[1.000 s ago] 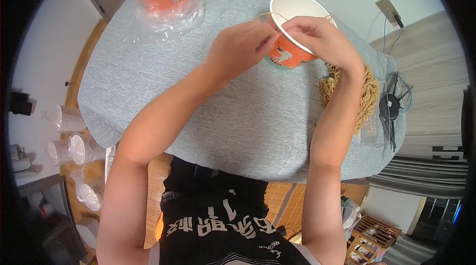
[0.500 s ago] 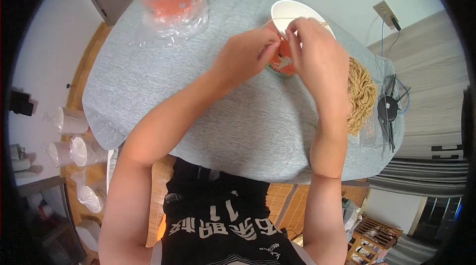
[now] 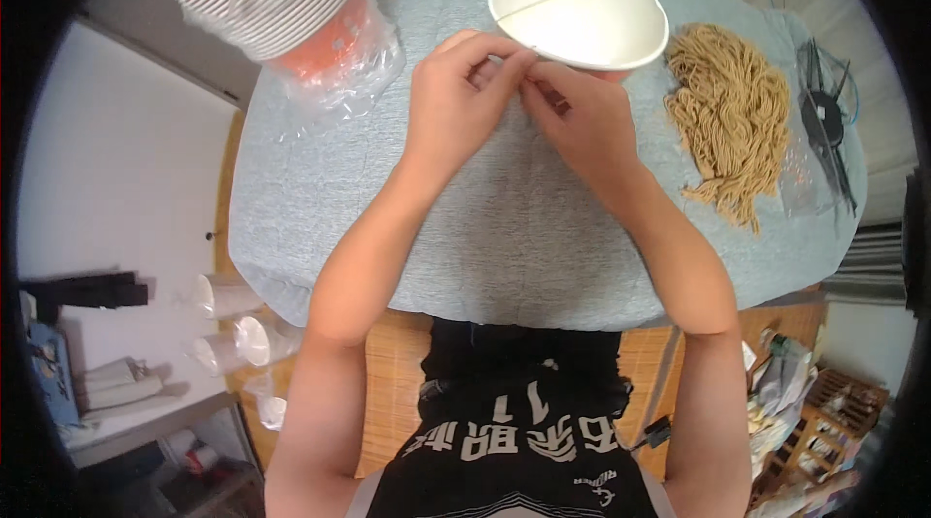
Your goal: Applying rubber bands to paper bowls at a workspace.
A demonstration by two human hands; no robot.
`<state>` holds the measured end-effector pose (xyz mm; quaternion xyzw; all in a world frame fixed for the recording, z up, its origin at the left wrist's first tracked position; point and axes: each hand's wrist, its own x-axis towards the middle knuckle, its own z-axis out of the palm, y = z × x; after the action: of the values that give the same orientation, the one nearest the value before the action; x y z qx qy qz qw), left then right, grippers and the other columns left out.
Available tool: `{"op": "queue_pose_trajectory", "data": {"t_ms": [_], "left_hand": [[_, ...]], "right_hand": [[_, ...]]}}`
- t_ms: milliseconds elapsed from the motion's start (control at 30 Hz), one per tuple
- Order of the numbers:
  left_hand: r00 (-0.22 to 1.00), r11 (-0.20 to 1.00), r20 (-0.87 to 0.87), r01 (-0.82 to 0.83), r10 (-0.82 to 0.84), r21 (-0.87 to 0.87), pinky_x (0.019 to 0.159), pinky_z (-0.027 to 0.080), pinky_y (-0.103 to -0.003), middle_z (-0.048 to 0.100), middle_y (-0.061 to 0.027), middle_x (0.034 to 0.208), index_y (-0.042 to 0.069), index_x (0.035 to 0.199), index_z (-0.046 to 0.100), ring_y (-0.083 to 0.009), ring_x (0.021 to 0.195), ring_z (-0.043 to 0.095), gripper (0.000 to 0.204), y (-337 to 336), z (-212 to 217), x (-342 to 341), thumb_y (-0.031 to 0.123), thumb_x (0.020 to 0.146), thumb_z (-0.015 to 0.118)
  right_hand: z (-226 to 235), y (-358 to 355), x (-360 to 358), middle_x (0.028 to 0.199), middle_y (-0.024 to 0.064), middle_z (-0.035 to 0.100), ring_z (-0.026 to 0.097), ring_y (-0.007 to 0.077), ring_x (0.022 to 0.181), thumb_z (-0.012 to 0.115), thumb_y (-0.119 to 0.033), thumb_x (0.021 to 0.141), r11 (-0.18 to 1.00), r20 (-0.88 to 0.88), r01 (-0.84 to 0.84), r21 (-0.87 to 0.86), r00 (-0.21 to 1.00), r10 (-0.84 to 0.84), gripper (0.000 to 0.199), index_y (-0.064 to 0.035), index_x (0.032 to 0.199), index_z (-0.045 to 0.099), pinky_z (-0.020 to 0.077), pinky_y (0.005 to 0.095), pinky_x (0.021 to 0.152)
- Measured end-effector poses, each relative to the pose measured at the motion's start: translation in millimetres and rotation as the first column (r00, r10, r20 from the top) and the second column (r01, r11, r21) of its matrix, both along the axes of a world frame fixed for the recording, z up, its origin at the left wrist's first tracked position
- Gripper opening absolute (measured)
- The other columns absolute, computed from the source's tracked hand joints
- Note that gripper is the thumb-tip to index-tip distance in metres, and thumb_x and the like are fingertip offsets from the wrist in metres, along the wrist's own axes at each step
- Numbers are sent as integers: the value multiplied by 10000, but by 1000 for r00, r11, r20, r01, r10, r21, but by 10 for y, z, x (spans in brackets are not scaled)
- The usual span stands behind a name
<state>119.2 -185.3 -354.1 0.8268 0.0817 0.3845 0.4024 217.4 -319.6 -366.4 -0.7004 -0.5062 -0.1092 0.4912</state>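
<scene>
A large paper bucket (image 3: 582, 18), white inside with a bit of orange outer wall showing, stands at the far middle of the table. Across its mouth runs a thin tan cord (image 3: 558, 1), from the far right rim to the near left rim. At the bucket's near side, my left hand (image 3: 461, 86) and my right hand (image 3: 587, 115) meet fingertip to fingertip, both pinched closed. Whatever lies between the fingers is too small to make out. Right of the bucket lies a loose bundle of tan cords (image 3: 732, 115).
A tall stack of nested paper buckets (image 3: 281, 4) in clear plastic stands at the far left. A black device with antennas (image 3: 822, 115) and a clear plastic bag (image 3: 800, 178) lie at the right edge. Grey cloth (image 3: 465, 246) covers the table. Wrapped white buckets (image 3: 257, 339) stand on the floor left.
My view has shifted, so the bucket's mouth shows more fully. My hands have come from apart at the bucket's side to fingertips together below its near rim.
</scene>
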Motion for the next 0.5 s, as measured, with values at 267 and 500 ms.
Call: {"op": "queue_pose_trajectory", "data": {"t_ms": [267, 500], "left_hand": [[995, 918, -55, 52, -80, -394, 607, 440, -194, 663, 12, 787, 9, 1039, 723, -42, 690, 573, 151, -98, 139, -12, 133, 954, 720], [989, 896, -83, 78, -126, -438, 567, 416, -185, 644, 35, 739, 7, 1019, 718, -34, 666, 564, 166, -143, 124, -1, 152, 942, 740]], "right_hand": [[79, -68, 161, 764, 65, 734, 714, 149, 698, 697, -230, 942, 980, -478, -192, 57, 856, 195, 229, -26, 1040, 735, 539, 297, 614], [112, -57, 105, 680, -84, 553, 516, 36, 587, 698, -284, 955, 917, -933, -222, 331, 73, 354, 176, -120, 890, 684, 429, 187, 536]]}}
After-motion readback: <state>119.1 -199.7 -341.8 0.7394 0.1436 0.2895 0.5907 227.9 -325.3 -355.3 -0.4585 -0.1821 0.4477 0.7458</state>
